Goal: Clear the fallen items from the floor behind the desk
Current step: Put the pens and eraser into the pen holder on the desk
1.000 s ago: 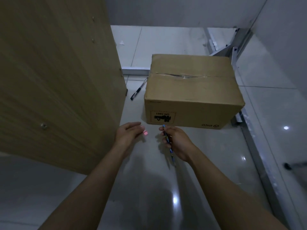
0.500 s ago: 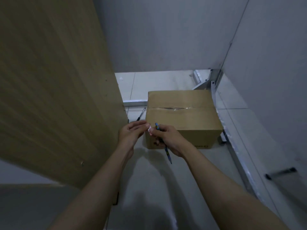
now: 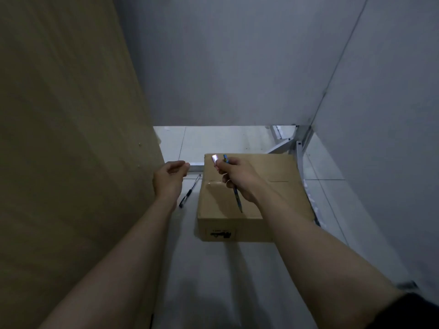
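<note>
Along the left edge of the floor stands the tall light-wood panel of the bench [image 3: 71, 138], and our left hand [image 3: 169, 178] hangs just beside it. Its grip is loosely curled — fingers bent toward the thumb, nothing between them.

Just right of that hand, on the pale tiled floor [image 3: 202, 269], lies the slim black pen with a clear barrel [image 3: 190, 190], in the narrow strip between the panel and the brown cardboard box [image 3: 251, 205]. Its long axis runs from the near left up to the far right, almost in line with the box's left side, and its near end sits a little closer to us than the left knuckles. We judge this pen to be the next thing to lift; the left hand is plainly nearer, with the pen below it and slightly to its right, so a short drop with the grip turned across the barrel should do.

Farther right, over the far left corner of the box top, our right hand [image 3: 237, 179] is already full. Its grip is pressed together on two things: a blue patterned pencil [image 3: 234, 186] slanting down out of the fist toward us, and a small pale pinkish block [image 3: 215, 159] — perhaps an eraser — pinched at the fingertips.

Beyond the box's far right corner, grey metal frame legs [image 3: 298, 148] meet the grey wall [image 3: 225, 67].
</note>
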Tool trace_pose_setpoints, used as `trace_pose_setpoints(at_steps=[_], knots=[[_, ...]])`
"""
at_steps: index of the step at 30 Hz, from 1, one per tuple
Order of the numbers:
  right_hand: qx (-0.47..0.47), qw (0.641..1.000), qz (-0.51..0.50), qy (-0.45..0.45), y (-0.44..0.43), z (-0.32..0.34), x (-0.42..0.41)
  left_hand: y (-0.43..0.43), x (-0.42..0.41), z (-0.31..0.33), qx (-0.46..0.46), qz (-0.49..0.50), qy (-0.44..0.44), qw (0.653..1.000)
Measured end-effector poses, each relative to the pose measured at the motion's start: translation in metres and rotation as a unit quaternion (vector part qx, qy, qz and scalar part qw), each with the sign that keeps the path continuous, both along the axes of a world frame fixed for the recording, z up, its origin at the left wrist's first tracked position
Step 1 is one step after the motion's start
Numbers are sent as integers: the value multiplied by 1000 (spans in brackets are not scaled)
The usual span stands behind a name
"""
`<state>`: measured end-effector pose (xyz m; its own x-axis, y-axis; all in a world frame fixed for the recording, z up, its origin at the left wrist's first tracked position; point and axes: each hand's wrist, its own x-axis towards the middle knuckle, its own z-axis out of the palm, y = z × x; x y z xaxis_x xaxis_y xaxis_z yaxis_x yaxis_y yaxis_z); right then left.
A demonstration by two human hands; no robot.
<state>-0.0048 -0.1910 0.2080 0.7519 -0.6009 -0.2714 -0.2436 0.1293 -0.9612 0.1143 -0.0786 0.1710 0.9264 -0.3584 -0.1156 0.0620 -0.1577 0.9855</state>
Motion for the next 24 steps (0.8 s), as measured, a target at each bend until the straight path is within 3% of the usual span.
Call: trace_pose_setpoints(at_steps=[6, 13, 19, 24], knots=[[-84, 996, 28, 28, -55, -37, 35, -33, 23, -60, 110, -15, -42, 993], [-97, 993, 39, 60, -105, -71, 95, -68, 77, -109, 145, -8, -25, 989], [-147, 987, 42, 39, -118, -90, 134, -76, 100, -153, 199, -66, -37, 977], [-158, 985, 51, 52, -120, -105, 149, -74, 107, -181, 335, -149, -49, 929]])
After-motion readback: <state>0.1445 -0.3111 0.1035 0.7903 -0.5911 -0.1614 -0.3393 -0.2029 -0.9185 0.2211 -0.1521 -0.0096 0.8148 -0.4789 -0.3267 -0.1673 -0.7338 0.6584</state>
